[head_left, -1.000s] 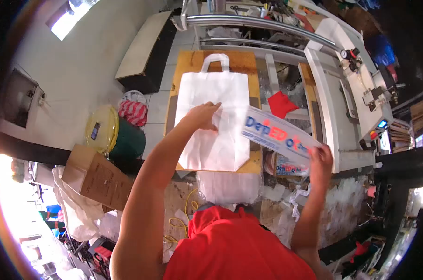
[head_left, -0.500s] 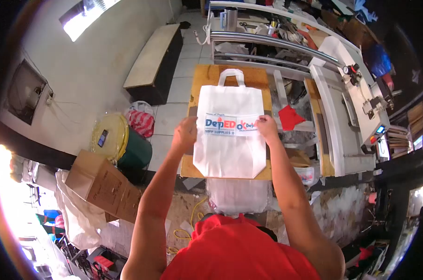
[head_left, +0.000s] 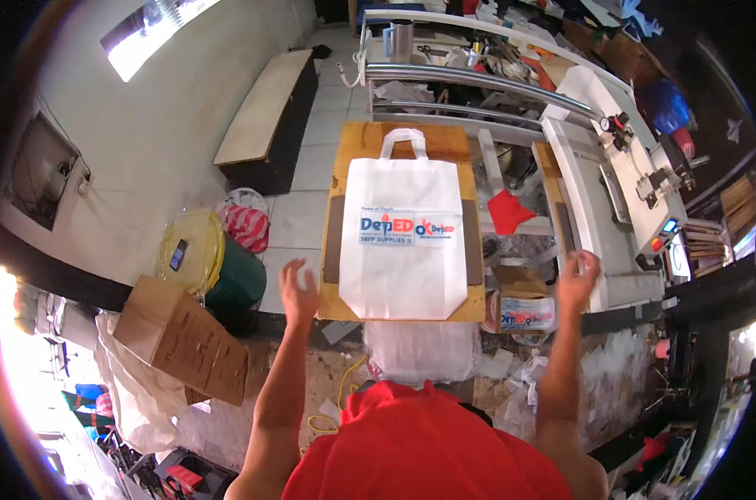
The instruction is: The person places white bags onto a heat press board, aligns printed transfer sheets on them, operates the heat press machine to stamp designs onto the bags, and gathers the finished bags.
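A white tote bag [head_left: 403,287] with printed "DepED SBFP SUPPLIES" and "OK DepED" logos lies flat on a wooden-topped board [head_left: 357,142], its handle loop pointing away from me. My left hand [head_left: 299,293] hovers just left of the board's near corner, fingers apart and holding nothing. Over on the right, past the board, my right hand [head_left: 576,282] is raised with loosely curled fingers and nothing visible in them. Neither hand touches the bag. Below and left of my right hand, a carton holds a stack of printed sheets or bags [head_left: 524,315].
A white press machine [head_left: 578,179] with gauges and a lit control stands to the right. A red cloth scrap [head_left: 508,212] lies on its frame. At left are a cardboard box [head_left: 182,337], a green drum [head_left: 236,279] with a phone [head_left: 178,254] on its lid, and a low bench [head_left: 265,108].
Both hands have left the bag's side edges. My left hand moved left and down, and my right hand moved well to the right. The bag stays flat on the board.
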Action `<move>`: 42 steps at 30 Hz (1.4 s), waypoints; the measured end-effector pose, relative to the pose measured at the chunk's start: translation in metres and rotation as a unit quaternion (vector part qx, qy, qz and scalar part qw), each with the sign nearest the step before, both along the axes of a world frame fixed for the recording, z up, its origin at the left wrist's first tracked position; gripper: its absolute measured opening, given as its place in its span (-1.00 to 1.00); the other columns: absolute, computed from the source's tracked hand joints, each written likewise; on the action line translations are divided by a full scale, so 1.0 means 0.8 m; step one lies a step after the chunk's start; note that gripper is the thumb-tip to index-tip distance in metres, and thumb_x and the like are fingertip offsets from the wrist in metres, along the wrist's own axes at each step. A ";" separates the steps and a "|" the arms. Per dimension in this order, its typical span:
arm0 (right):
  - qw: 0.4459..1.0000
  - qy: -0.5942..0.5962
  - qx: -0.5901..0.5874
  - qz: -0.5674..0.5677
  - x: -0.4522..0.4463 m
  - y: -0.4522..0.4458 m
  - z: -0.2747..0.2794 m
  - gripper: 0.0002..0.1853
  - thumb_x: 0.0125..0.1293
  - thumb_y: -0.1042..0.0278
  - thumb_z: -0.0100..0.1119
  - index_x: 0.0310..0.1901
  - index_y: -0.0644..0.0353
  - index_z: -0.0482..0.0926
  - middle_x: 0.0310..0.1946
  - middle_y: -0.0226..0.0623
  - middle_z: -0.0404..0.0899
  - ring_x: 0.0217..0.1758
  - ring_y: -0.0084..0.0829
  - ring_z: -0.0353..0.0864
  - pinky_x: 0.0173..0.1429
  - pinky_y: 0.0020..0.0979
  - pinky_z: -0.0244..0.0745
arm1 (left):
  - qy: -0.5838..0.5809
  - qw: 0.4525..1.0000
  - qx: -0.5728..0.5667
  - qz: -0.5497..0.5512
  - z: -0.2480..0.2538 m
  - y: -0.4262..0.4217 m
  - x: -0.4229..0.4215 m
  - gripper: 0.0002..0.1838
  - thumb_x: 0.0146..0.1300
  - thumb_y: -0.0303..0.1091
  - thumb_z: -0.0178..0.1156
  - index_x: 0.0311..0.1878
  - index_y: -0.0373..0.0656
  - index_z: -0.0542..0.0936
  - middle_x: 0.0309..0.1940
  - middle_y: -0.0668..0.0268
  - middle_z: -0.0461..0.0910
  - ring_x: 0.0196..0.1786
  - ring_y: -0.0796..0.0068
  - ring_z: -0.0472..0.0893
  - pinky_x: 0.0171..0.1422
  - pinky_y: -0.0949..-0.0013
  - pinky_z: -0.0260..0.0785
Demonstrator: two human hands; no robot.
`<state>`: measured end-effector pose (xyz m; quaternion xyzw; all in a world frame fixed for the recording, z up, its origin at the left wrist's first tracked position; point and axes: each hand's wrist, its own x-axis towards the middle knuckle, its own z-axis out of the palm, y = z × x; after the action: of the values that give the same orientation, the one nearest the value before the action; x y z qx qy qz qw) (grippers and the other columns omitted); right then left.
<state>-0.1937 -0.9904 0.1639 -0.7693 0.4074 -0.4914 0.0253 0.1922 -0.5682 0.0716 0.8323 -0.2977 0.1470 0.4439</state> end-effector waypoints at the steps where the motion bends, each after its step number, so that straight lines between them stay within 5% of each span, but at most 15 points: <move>1: 0.994 0.041 -0.092 -0.030 -0.054 -0.041 0.005 -0.80 0.23 0.46 0.23 -0.11 0.22 0.54 -0.14 -0.14 0.59 0.01 -0.07 0.55 0.18 -0.10 0.38 | 0.038 0.998 0.005 0.039 -0.011 0.025 -0.008 -0.76 0.32 -0.48 0.17 0.04 -0.25 0.55 0.03 0.01 0.55 0.16 -0.05 0.51 0.26 0.07 0.37; 4: 0.939 0.187 -0.078 -0.278 -0.158 -0.094 0.047 -0.61 0.24 0.27 0.24 0.06 0.25 0.53 0.02 -0.03 0.59 0.13 0.04 0.55 0.26 0.01 0.40 | 0.180 0.970 0.008 0.165 -0.049 0.100 -0.038 -0.79 0.37 -0.42 0.14 0.01 -0.26 0.55 -0.11 0.04 0.53 0.04 -0.02 0.51 0.18 0.08 0.37; 6: 0.935 0.225 0.008 -0.274 -0.189 -0.123 0.047 -0.56 0.26 0.25 0.22 0.13 0.26 0.49 0.08 0.02 0.56 0.17 0.07 0.52 0.29 0.02 0.39 | 0.165 0.971 -0.014 0.175 -0.094 0.152 -0.058 -0.83 0.38 -0.39 0.12 -0.06 -0.25 0.57 -0.21 0.07 0.52 -0.05 -0.04 0.49 0.10 0.03 0.37; 8: 0.931 0.245 0.175 -0.209 -0.222 -0.165 0.037 -0.40 0.31 0.21 0.21 0.31 0.30 0.32 0.25 0.15 0.45 0.28 0.16 0.44 0.35 0.01 0.37 | 0.133 0.967 0.117 0.184 -0.156 0.207 -0.080 -0.85 0.36 -0.37 0.11 -0.13 -0.24 0.58 -0.20 0.05 0.54 -0.04 -0.06 0.50 0.11 -0.01 0.37; 10: 0.925 0.268 0.160 -0.215 -0.217 -0.170 0.038 -0.37 0.30 0.22 0.21 0.32 0.31 0.29 0.25 0.17 0.43 0.29 0.18 0.43 0.35 0.02 0.37 | 0.004 0.934 0.333 0.130 -0.210 0.256 -0.111 -0.85 0.32 -0.35 0.10 -0.20 -0.21 0.59 -0.20 0.02 0.56 -0.04 -0.08 0.51 0.12 -0.03 0.37; 14: 0.911 0.271 0.151 -0.272 -0.204 -0.180 0.036 -0.36 0.23 0.24 0.23 0.28 0.40 0.31 0.27 0.22 0.40 0.29 0.18 0.42 0.36 0.00 0.36 | 0.227 0.923 0.268 0.158 -0.262 0.330 -0.186 -0.81 0.23 -0.30 0.15 -0.21 -0.14 0.67 -0.15 0.04 0.65 -0.01 -0.05 0.58 0.17 -0.03 0.41; 16: 0.895 0.291 -0.025 -0.337 -0.239 -0.243 -0.015 -0.38 0.18 0.24 0.21 0.21 0.47 0.38 0.27 0.19 0.40 0.29 0.09 0.43 0.34 -0.03 0.37 | 0.215 0.832 0.510 -0.031 -0.346 0.397 -0.190 -0.81 0.22 -0.29 0.17 -0.22 -0.12 0.70 -0.25 0.07 0.70 -0.11 0.01 0.68 0.02 -0.04 0.53; 18: 0.889 0.327 -0.013 -0.319 -0.281 -0.300 -0.043 -0.36 0.15 0.21 0.20 0.20 0.47 0.40 0.22 0.13 0.45 0.25 0.03 0.48 0.32 -0.07 0.40 | 0.180 0.686 0.666 -0.234 -0.304 0.400 -0.196 -0.81 0.22 -0.26 0.22 -0.19 -0.10 0.70 -0.40 0.14 0.70 -0.22 0.08 0.74 -0.15 -0.01 0.62; 26: 0.918 0.266 0.025 -0.291 -0.195 -0.185 0.068 -0.45 0.19 0.14 0.23 0.13 0.32 0.44 0.13 0.05 0.46 0.27 0.00 0.42 0.34 -0.03 0.37 | 0.574 0.713 0.402 0.022 -0.316 0.465 -0.241 -0.82 0.20 -0.21 0.29 -0.22 -0.08 0.70 -0.43 0.23 0.71 -0.25 0.22 0.76 -0.27 0.08 0.65; 34: 0.897 0.387 0.091 -0.195 -0.225 -0.235 0.099 -0.58 0.28 0.01 0.13 -0.15 0.27 0.64 -0.13 0.12 0.66 0.01 0.13 0.62 0.08 0.08 0.51 | 0.443 0.807 0.388 -0.041 -0.300 0.421 -0.265 -0.75 0.30 -0.29 0.15 0.03 0.00 0.60 -0.11 0.35 0.68 -0.28 0.32 0.70 -0.29 0.12 0.56; 37: 0.925 0.364 0.074 -0.079 -0.251 -0.297 0.056 -0.61 0.29 0.07 0.11 -0.32 0.32 0.66 -0.28 0.19 0.65 -0.15 0.16 0.66 -0.06 0.09 0.53 | 0.095 0.855 0.496 -0.114 -0.294 0.409 -0.326 -0.72 0.20 -0.25 0.18 -0.04 -0.08 0.64 -0.15 0.18 0.67 -0.01 0.11 0.64 0.03 0.03 0.56; 39: 0.923 0.381 0.038 -0.025 -0.256 -0.324 0.037 -0.61 0.28 0.09 0.12 -0.37 0.34 0.67 -0.34 0.16 0.65 -0.22 0.13 0.67 -0.08 0.07 0.51 | 0.104 0.808 0.553 -0.172 -0.299 0.399 -0.364 -0.80 0.19 -0.31 0.10 -0.21 -0.06 0.67 -0.15 0.13 0.68 -0.02 0.04 0.64 0.01 -0.04 0.54; 40: 0.940 0.332 0.082 0.015 -0.252 -0.312 0.046 -0.58 0.34 0.05 0.06 -0.36 0.31 0.65 -0.36 0.09 0.65 -0.26 0.16 0.62 -0.15 0.10 0.46 | 0.271 0.777 0.560 -0.099 -0.277 0.377 -0.387 -0.79 0.22 -0.27 0.07 -0.26 -0.09 0.67 -0.14 0.07 0.68 -0.07 -0.01 0.65 -0.03 -0.02 0.55; 41: 0.935 0.343 0.084 -0.011 -0.249 -0.317 0.041 -0.55 0.35 0.03 0.01 -0.29 0.31 0.68 -0.27 0.13 0.66 -0.20 0.18 0.64 -0.07 0.10 0.48 | 0.284 0.864 0.413 -0.046 -0.244 0.372 -0.425 -0.73 0.28 -0.22 0.01 -0.29 -0.13 0.65 -0.13 0.05 0.67 -0.08 -0.06 0.65 -0.03 -0.02 0.54; 42: 0.917 0.387 0.082 -0.054 -0.241 -0.312 0.046 -0.49 0.35 -0.03 -0.05 -0.27 0.31 0.70 -0.23 0.16 0.66 -0.14 0.20 0.64 -0.01 0.10 0.49 | 0.303 0.859 0.410 -0.043 -0.255 0.376 -0.450 -0.70 0.28 -0.20 -0.01 -0.30 -0.17 0.64 -0.15 0.04 0.67 -0.08 -0.07 0.65 -0.02 -0.01 0.54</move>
<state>-0.3865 -1.2398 0.2008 -0.8715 0.4652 -0.1207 -0.0977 -0.1678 -0.2675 -0.1324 0.9288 -0.2174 -0.2673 0.1367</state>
